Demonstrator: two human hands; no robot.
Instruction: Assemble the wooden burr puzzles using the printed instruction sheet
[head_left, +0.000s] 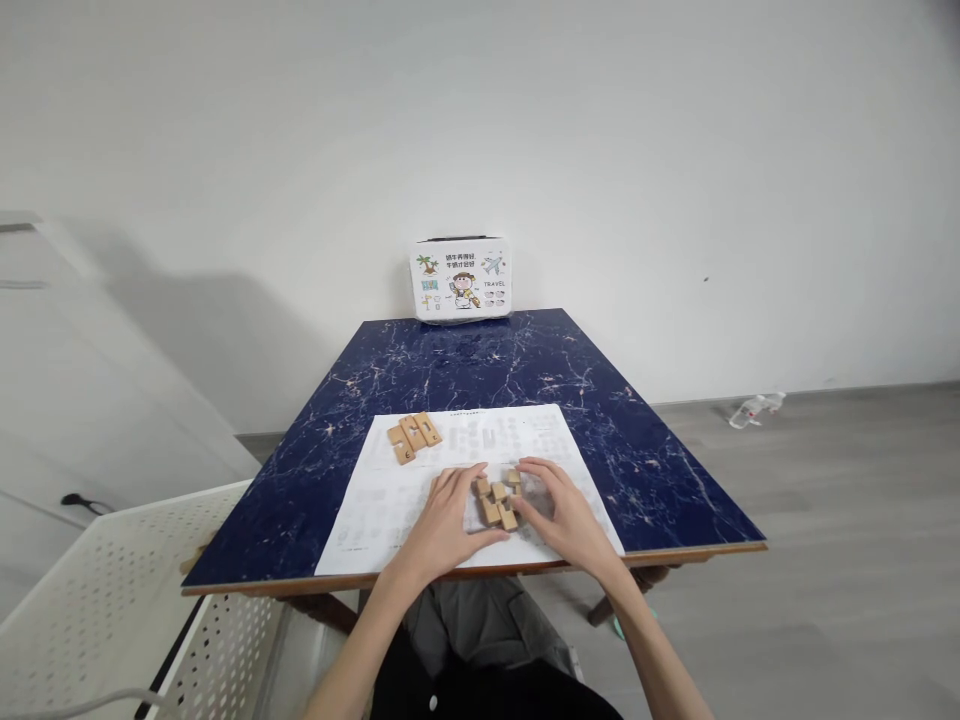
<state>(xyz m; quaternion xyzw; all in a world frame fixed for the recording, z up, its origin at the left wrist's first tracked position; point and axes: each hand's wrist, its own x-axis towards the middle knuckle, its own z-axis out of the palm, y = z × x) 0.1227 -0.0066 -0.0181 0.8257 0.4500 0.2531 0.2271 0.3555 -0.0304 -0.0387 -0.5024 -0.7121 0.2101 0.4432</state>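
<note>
A small cluster of notched wooden puzzle pieces (pixel 492 511) lies on a printed white sheet (pixel 360 530) near the table's front edge. My left hand (pixel 442 520) curves around its left side, fingers stretched, with the thumb along the near side and the index fingertip by the far left corner. On the other side, my right hand (pixel 564 512) has thumb and index finger at the two ends of the rightmost piece (pixel 514 478), which is partly hidden by the thumb. Farther back on the sheet lie several flat wooden pieces (pixel 415 434) with cut-outs and dark marks.
The blue marble-patterned table (pixel 480 365) carries a white cartoon-printed case (pixel 461 280) at its back, against the wall. A white perforated container (pixel 127 560) stands to the left, below table height. A clear plastic bottle (pixel 756 409) lies on the floor at right.
</note>
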